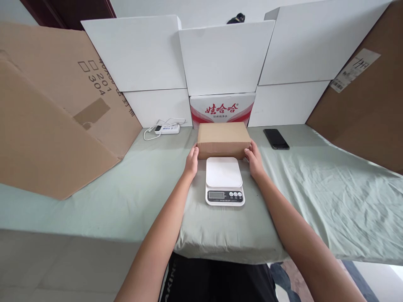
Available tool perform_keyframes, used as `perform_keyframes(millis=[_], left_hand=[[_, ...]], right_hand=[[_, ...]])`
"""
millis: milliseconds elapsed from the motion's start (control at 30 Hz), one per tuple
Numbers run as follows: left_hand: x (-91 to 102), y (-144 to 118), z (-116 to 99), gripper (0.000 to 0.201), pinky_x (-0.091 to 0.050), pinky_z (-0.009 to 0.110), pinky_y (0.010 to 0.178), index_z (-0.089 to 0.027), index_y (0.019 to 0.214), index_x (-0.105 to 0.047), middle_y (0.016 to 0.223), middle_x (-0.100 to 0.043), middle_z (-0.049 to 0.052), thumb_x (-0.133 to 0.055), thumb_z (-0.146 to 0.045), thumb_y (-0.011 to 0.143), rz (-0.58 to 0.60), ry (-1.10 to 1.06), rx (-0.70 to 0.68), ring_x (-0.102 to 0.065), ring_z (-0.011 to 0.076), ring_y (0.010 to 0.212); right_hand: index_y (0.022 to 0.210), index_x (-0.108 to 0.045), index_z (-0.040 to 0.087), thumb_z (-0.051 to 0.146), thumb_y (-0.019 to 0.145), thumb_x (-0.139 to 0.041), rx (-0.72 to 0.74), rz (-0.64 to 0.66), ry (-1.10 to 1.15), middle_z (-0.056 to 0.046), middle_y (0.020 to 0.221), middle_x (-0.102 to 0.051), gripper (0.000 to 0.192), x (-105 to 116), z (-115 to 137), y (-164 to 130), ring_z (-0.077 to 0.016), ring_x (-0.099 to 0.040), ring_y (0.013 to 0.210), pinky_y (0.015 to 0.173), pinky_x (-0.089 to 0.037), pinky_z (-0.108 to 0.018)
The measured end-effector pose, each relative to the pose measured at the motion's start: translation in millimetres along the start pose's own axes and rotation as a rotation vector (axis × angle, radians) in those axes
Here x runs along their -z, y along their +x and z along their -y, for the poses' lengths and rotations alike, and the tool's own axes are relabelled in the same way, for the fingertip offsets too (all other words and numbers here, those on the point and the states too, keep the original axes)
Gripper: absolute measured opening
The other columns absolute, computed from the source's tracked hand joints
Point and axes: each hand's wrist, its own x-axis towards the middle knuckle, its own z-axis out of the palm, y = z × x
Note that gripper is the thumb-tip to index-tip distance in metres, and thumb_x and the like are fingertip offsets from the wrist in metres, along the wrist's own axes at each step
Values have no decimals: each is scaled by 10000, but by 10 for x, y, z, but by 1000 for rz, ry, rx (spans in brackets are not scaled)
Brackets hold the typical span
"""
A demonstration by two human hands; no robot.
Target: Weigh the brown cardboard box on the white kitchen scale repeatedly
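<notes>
A small brown cardboard box (223, 138) rests on the green-sheeted surface (315, 188), just behind a white digital kitchen scale (224, 180). My left hand (192, 161) presses against the box's left end. My right hand (254, 161) presses against its right end. Both hands grip the box between them. The scale's platform is bare and its display faces me.
A black phone (276, 138) lies to the right of the box. A white power strip with cable (166, 128) lies at the back left. White boxes (225, 58) and a red-printed carton (222, 109) line the back; large brown cardboard sheets (53, 121) lean at both sides.
</notes>
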Motion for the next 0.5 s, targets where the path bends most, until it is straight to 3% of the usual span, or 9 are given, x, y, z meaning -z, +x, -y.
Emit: perform_keyframes(millis=[367, 500], left_hand=[[-12, 19, -28, 740, -406, 497, 1404, -257, 1539, -700, 1693, -680, 107, -538, -795, 1057, 38, -6, -23, -533, 348, 1679], [-11, 29, -16, 759, -398, 507, 1413, -243, 1517, -718, 1682, -689, 116, -512, -811, 1058, 56, 2, -12, -519, 348, 1691]], right_hand=[[1623, -560, 387, 526, 932, -654, 23, 20, -13, -16, 1749, -617, 712, 1, -33, 15, -330, -534, 1665, 1423, -396, -606], [1684, -504, 388, 589, 925, -683, 32, 16, -24, -31, 1753, -615, 806, 12, -91, 41, -344, -562, 1633, 1381, -455, -606]])
